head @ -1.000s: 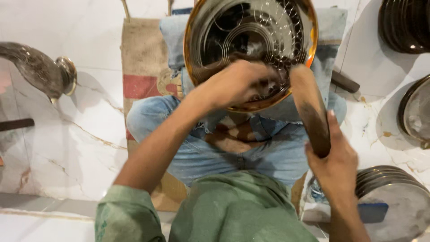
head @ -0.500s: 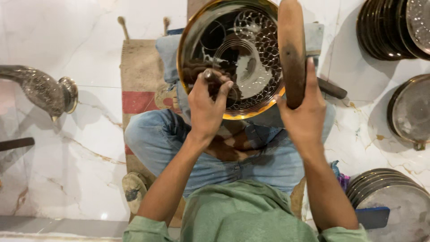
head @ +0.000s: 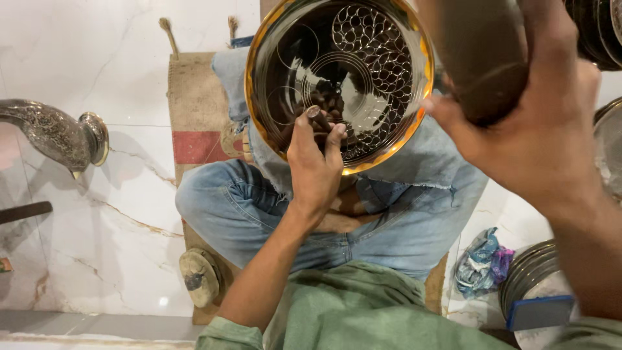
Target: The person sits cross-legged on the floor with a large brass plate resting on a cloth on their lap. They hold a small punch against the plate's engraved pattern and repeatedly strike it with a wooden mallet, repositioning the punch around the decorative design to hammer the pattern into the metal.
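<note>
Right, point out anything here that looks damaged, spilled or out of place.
Nothing stands out. The engraved metal bowl rests tilted on the lap, the left hand sets a small tool against it, and the right hand grips a wooden mallet. A crumpled plastic bag lies beside stacked plates.

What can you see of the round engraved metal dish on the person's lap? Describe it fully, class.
The engraved metal dish is round and shallow, with a dark, glossy inside and a bright golden rim. Fine lines are cut into it: concentric rings at the centre and a patch of small, packed circles on the right. It rests tilted on the jeans-clad knees. The left hand lies over its lower edge, pressing a small punch-like tool to the surface. The right hand holds a wooden mallet beside its rim.
</note>
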